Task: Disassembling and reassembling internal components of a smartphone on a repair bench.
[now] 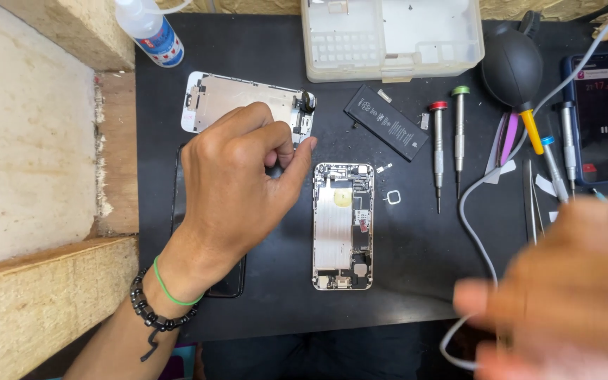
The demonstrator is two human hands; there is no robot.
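Left hand point(237, 179) pinches narrow at the screen panel's point(230, 98) lower edge; right hand point(564, 288) blurs, grip unclear; open mat point(416, 239) between.

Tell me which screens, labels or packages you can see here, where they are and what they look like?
Phone with lit screen: far right of the black mat, upright, dark display in a blue case.
Squeeze bottle: top left, clear plastic, blue, white and red label.
Phone battery: centre top, flat black rectangle, small pale print.
Display panel: beside the left hand, lying face down, white rim.
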